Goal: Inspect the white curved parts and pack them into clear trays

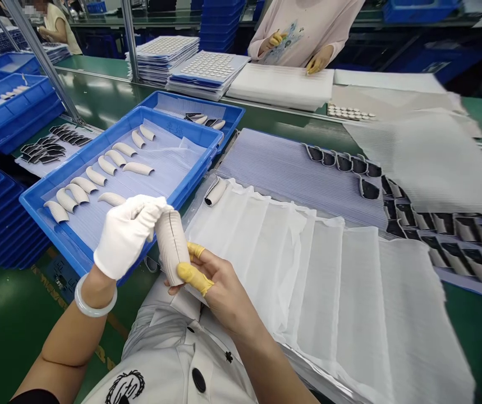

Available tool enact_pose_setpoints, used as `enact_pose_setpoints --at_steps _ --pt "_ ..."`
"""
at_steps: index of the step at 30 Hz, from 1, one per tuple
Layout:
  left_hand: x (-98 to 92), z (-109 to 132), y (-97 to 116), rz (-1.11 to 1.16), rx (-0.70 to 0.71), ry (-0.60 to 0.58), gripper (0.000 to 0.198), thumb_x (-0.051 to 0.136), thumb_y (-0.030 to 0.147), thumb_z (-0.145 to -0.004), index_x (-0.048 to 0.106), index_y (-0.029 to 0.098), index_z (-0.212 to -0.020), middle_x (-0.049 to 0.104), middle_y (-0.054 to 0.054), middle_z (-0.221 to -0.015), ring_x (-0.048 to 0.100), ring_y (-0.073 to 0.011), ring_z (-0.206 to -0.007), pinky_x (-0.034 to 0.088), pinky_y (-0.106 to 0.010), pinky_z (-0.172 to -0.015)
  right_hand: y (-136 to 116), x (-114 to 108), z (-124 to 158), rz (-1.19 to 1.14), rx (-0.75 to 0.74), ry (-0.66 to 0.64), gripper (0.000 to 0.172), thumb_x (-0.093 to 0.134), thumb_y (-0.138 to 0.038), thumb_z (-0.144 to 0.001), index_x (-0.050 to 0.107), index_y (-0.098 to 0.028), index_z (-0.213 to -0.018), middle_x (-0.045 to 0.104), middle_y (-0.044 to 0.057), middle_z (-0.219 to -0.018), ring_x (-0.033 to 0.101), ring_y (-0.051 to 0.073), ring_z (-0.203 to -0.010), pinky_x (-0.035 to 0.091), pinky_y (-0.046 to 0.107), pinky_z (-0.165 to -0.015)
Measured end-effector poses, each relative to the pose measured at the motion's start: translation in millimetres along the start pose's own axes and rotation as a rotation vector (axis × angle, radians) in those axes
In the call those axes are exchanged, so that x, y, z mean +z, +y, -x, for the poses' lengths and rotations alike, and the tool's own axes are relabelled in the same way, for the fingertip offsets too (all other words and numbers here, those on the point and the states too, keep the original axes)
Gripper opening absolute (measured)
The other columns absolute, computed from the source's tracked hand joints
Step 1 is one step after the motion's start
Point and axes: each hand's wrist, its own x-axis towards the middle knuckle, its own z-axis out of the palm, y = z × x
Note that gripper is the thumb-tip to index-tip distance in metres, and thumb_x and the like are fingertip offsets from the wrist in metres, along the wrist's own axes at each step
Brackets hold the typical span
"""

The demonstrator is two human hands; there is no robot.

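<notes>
A beige ribbed curved sleeve (170, 244) with a dark seam line down its face is held between my hands, tilted above my lap. My left hand (127, 233), in a white glove, pinches its upper end. Yellow finger cots cover the thumb and a finger of my right hand (219, 280), which grips the lower end. Close behind my left hand, a blue tray (201, 163) holds several similar curved beige pieces (106, 165) on white lining. One rolled beige piece with a dark inside (215, 192) lies right of the tray, at the corner of layered white sheets (308, 269).
Dark-lined pieces (344, 163) lie in rows on a pale ribbed sheet (291, 168) at right. A second blue tray (232, 115) stands behind the first. Across the bench, a co-worker's hands (318, 60) rest by stacked white sheets (280, 87). A metal post (41, 62) rises at left.
</notes>
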Motion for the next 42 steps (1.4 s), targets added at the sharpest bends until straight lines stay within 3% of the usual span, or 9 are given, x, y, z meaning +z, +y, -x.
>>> enact_pose_setpoints --at_steps 6,12,16,21,26,31,34,39,42 --pt "6.9 3.7 0.1 0.112 -0.190 -0.056 0.034 0.083 0.030 -0.061 0.065 0.019 -0.088 0.066 -0.001 -0.088 0.062 -0.0145 -0.083 0.050 -0.023 -0.074 3.0 -4.1 -0.9 -0.032 -0.035 -0.014 0.049 0.073 -0.045 -0.074 0.060 -0.014 -0.111 0.068 0.003 -0.079 0.065 0.015 -0.062 0.055 0.030 -0.063" --pt "8.6 3.3 0.4 0.323 -0.278 -0.012 0.027 0.066 0.044 -0.078 0.061 0.018 -0.072 0.046 0.006 -0.047 0.035 -0.0055 -0.038 0.028 -0.020 -0.037 6.7 -4.1 -0.8 -0.083 -0.013 -0.085 0.041 0.070 -0.048 -0.077 0.065 -0.013 -0.100 0.066 0.003 -0.072 0.062 0.013 -0.054 0.049 0.026 -0.054" --pt "5.6 2.7 0.2 0.406 -0.384 -0.100 0.035 0.060 0.052 -0.081 0.064 0.017 -0.076 0.041 0.006 -0.038 0.030 -0.0059 -0.032 0.021 -0.020 -0.034 7.1 -3.7 -1.5 -0.192 0.033 -0.131 0.039 0.067 -0.050 -0.078 0.066 -0.012 -0.089 0.067 0.008 -0.081 0.062 0.013 -0.052 0.045 0.024 -0.049" --pt "4.6 4.0 -1.9 0.403 -0.343 -0.119 0.038 0.058 0.053 -0.082 0.068 0.017 -0.087 0.048 0.004 -0.046 0.037 -0.0069 -0.036 0.029 -0.021 -0.036 7.9 -4.8 -4.5 -0.249 0.023 -0.188 0.039 0.065 -0.050 -0.080 0.067 -0.011 -0.084 0.068 0.009 -0.082 0.059 0.011 -0.051 0.044 0.023 -0.049" --pt "6.7 4.3 3.9 0.257 -0.227 -0.063 0.032 0.084 0.028 -0.059 0.067 0.018 -0.085 0.066 -0.001 -0.084 0.061 -0.0133 -0.077 0.051 -0.022 -0.069 7.5 -4.4 -4.8 -0.221 0.010 -0.143 0.038 0.068 -0.049 -0.078 0.068 -0.012 -0.085 0.067 0.008 -0.082 0.058 0.011 -0.053 0.044 0.023 -0.053" --pt "8.1 4.1 2.3 0.334 -0.303 -0.032 0.023 0.069 0.040 -0.076 0.067 0.017 -0.077 0.053 0.003 -0.055 0.042 -0.0060 -0.041 0.035 -0.018 -0.037 10.8 -3.0 -3.7 -0.251 0.005 -0.160 0.038 0.066 -0.049 -0.080 0.068 -0.011 -0.084 0.067 0.008 -0.079 0.059 0.012 -0.053 0.044 0.024 -0.053" --pt "8.7 4.8 -0.6 0.361 -0.342 -0.043 0.025 0.068 0.043 -0.077 0.069 0.018 -0.081 0.052 0.004 -0.052 0.039 -0.0053 -0.038 0.031 -0.018 -0.034 13.9 -2.2 -3.7 -0.354 0.016 -0.206 0.042 0.064 -0.052 -0.080 0.068 -0.010 -0.083 0.068 0.009 -0.078 0.058 0.012 -0.052 0.044 0.024 -0.050" --pt "6.8 6.6 1.9 0.309 -0.250 -0.095 0.026 0.071 0.037 -0.075 0.071 0.019 -0.094 0.070 -0.006 -0.091 0.065 -0.0167 -0.078 0.054 -0.024 -0.065 15.1 -0.5 -4.8 -0.530 0.065 -0.265 0.042 0.066 -0.051 -0.080 0.068 -0.010 -0.086 0.068 0.009 -0.080 0.058 0.011 -0.051 0.043 0.022 -0.047" --pt "3.4 9.4 6.6 0.142 -0.183 -0.224 0.058 0.082 0.029 -0.061 0.064 0.022 -0.116 0.064 -0.008 -0.119 0.059 -0.0266 -0.110 0.052 -0.033 -0.090 14.6 -0.6 -5.3 -0.570 0.049 -0.260 0.041 0.067 -0.050 -0.079 0.067 -0.009 -0.083 0.066 0.007 -0.074 0.057 0.011 -0.051 0.042 0.022 -0.047"
